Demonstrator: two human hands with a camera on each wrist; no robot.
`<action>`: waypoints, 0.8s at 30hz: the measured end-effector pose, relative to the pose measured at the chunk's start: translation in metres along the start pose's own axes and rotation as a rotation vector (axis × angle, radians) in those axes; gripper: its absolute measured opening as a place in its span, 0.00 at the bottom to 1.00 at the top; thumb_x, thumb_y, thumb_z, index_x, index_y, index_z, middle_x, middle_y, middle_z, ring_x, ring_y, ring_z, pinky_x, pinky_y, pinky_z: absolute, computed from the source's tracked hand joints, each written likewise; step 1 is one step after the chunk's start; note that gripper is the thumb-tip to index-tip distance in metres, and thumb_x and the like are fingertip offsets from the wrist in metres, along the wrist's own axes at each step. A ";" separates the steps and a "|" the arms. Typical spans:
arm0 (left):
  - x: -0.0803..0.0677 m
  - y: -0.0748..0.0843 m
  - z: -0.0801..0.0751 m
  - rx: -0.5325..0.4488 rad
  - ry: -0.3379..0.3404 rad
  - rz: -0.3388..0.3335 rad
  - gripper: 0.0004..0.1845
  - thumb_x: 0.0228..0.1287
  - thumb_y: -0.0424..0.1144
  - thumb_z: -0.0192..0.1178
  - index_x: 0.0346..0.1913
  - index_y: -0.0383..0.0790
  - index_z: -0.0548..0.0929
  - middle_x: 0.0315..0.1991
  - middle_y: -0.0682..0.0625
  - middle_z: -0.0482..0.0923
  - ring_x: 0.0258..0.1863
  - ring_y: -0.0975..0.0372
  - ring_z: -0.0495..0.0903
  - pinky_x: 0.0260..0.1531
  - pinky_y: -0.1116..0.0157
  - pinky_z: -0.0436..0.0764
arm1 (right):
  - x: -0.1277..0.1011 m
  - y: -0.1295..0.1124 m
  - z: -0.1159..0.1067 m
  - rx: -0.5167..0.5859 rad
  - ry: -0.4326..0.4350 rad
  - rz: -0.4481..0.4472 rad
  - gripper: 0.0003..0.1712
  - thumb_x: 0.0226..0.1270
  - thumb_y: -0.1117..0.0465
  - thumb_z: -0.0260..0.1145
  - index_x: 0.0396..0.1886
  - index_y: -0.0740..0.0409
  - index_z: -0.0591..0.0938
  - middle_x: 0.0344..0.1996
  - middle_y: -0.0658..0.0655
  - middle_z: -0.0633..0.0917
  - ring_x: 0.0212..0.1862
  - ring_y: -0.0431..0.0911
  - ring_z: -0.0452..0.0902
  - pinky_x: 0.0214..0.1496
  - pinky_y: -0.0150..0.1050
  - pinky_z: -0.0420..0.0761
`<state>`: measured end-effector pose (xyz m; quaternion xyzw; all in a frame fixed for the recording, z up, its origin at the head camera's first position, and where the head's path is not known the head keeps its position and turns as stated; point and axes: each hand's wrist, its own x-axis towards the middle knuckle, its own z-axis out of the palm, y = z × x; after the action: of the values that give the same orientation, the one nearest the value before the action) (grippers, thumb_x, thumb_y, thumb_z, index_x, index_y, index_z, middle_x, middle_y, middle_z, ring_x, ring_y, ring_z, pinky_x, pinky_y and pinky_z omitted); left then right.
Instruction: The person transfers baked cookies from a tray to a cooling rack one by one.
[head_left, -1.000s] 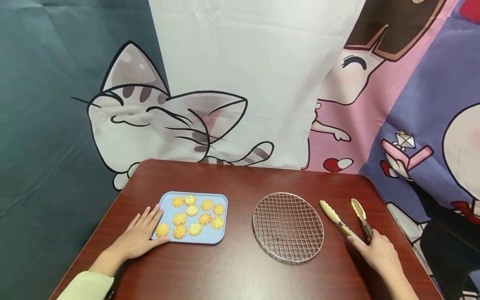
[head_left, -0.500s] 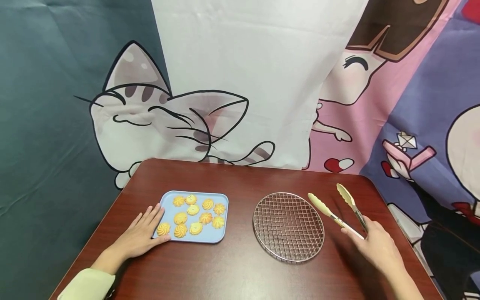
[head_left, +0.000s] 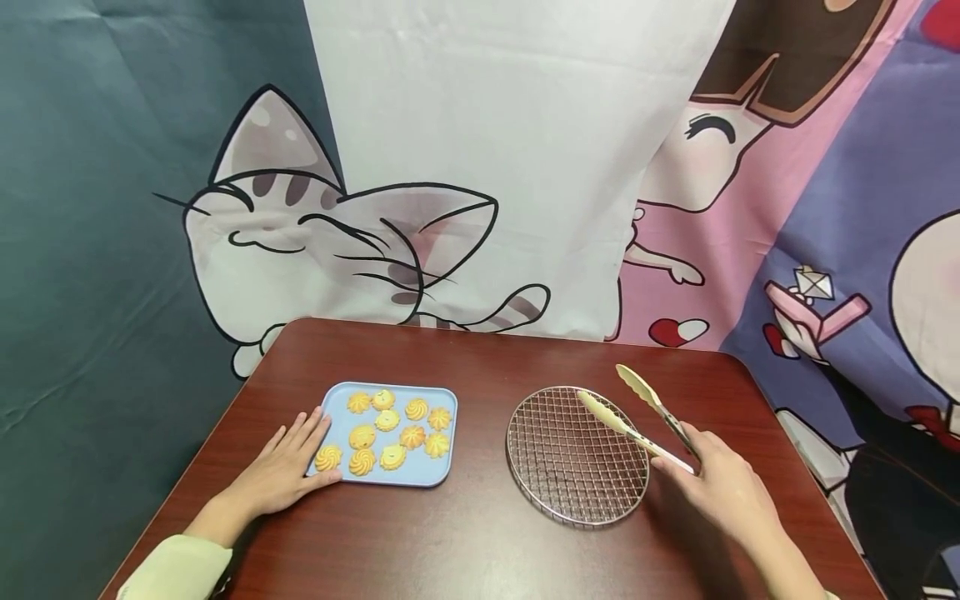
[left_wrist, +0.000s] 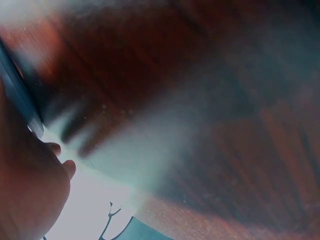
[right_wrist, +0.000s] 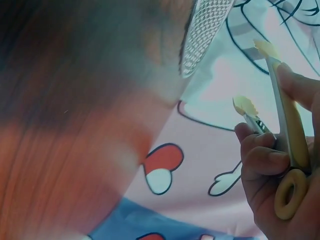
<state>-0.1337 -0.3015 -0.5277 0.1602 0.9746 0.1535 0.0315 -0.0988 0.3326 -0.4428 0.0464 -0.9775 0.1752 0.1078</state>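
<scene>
A light blue tray (head_left: 341,417) with several yellow swirl cookies (head_left: 412,437) lies on the left half of the table. My left hand (head_left: 281,467) rests at its left edge, fingers straight, thumb along the near left corner. In my right hand (head_left: 723,483) is a pair of tongs (head_left: 607,415) with cream tips, gripped by the handles, arms spread apart and nothing between them. One tip overlaps the round wire cooling rack (head_left: 573,467) in the head view. The right wrist view shows my fingers curled round the tongs (right_wrist: 290,125), with a ring at their handle end.
The brown wooden table (head_left: 480,550) carries the tray, and the rack stands to its right. A cloth backdrop (head_left: 480,125) with a cartoon cat hangs right behind the table's far edge.
My right hand has moved left with the tongs, from right of the rack to over its right part. The left hand, tray and rack have stayed put.
</scene>
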 end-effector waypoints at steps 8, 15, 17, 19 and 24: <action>0.000 -0.003 0.001 0.002 0.005 0.003 0.52 0.65 0.68 0.59 0.79 0.35 0.57 0.81 0.38 0.48 0.78 0.38 0.48 0.71 0.36 0.51 | 0.003 -0.021 0.003 -0.001 -0.009 -0.063 0.41 0.61 0.38 0.73 0.67 0.56 0.76 0.46 0.59 0.85 0.40 0.60 0.85 0.35 0.61 0.80; 0.000 -0.002 0.001 0.006 0.006 0.005 0.53 0.65 0.68 0.58 0.79 0.34 0.56 0.81 0.37 0.48 0.78 0.38 0.49 0.71 0.36 0.51 | 0.007 -0.038 0.005 -0.019 0.010 -0.134 0.38 0.58 0.41 0.77 0.65 0.53 0.80 0.38 0.51 0.85 0.32 0.47 0.79 0.31 0.50 0.78; 0.000 -0.002 0.002 0.006 0.007 0.006 0.53 0.65 0.68 0.58 0.79 0.34 0.56 0.81 0.37 0.48 0.78 0.38 0.49 0.71 0.36 0.51 | 0.008 -0.042 0.006 -0.023 0.010 -0.156 0.37 0.57 0.42 0.78 0.64 0.52 0.81 0.32 0.46 0.81 0.28 0.42 0.73 0.27 0.44 0.73; 0.000 -0.002 0.002 0.003 0.007 0.005 0.53 0.65 0.68 0.58 0.79 0.34 0.56 0.81 0.37 0.48 0.78 0.38 0.49 0.71 0.36 0.51 | 0.008 -0.046 0.007 -0.026 0.012 -0.182 0.37 0.56 0.42 0.78 0.63 0.52 0.82 0.32 0.45 0.80 0.27 0.40 0.71 0.27 0.41 0.71; 0.000 -0.001 0.002 0.001 0.008 0.005 0.53 0.65 0.68 0.59 0.79 0.34 0.57 0.81 0.36 0.48 0.78 0.38 0.49 0.71 0.36 0.51 | 0.010 -0.054 0.012 -0.033 0.015 -0.238 0.37 0.54 0.43 0.79 0.61 0.55 0.83 0.44 0.52 0.88 0.32 0.47 0.83 0.30 0.48 0.80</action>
<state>-0.1336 -0.3016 -0.5294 0.1620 0.9743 0.1540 0.0272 -0.1036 0.2777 -0.4332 0.1589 -0.9670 0.1454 0.1360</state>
